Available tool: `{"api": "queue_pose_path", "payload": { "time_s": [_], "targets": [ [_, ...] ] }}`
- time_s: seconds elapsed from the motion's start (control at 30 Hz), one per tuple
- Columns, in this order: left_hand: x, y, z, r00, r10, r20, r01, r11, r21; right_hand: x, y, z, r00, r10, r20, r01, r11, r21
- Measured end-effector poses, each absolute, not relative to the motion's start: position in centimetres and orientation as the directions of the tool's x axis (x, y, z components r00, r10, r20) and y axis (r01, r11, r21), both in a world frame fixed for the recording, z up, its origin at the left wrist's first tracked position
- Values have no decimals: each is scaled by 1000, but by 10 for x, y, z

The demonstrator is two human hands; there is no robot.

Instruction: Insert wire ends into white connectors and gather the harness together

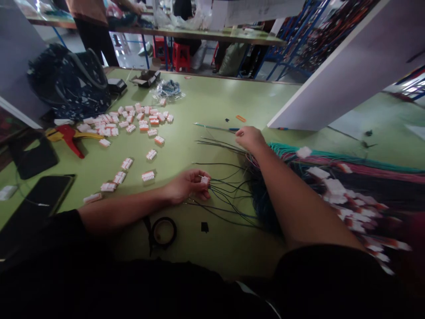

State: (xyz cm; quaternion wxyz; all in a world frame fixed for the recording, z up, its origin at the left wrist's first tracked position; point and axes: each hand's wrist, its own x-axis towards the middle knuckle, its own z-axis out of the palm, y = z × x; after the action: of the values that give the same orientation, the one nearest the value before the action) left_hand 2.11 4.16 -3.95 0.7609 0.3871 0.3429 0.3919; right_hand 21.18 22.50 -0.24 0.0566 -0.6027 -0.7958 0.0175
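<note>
My left hand (pixel 187 186) is closed around a white-and-orange connector housing (pixel 205 180), with several dark wires (pixel 229 188) running from it to the right. Above and to the right, my right hand (pixel 251 138) has its fingers pressed together by the blue end of a thin teal strand or tool (pixel 215 127); what is between the fingertips is hidden. Loose dark wire ends (pixel 219 144) lie just below that hand. Under my right forearm runs a thick bundle of teal, pink and dark wires (pixel 332 161).
Loose connector housings (pixel 133 119) are scattered at left, near red-yellow pliers (pixel 71 137) and a dark phone (pixel 36 208). A tape roll (pixel 164 231) lies in front. More wired connectors (pixel 352 199) hang at right by a slanted white panel (pixel 318 66). A person (pixel 91 26) stands beyond.
</note>
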Motion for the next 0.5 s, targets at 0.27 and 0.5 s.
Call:
{"api": "queue_pose_path", "payload": {
  "time_s": [0.27, 0.5],
  "targets": [
    [22, 41, -39, 456, 859, -231, -347, 411, 843, 197, 202, -8, -270, 957, -101, 949, 282, 137],
    [23, 41, -40, 443, 871, -214, -353, 388, 851, 216, 220, -3, -94, 995, 14, 981, 90, 173]
  ]
}}
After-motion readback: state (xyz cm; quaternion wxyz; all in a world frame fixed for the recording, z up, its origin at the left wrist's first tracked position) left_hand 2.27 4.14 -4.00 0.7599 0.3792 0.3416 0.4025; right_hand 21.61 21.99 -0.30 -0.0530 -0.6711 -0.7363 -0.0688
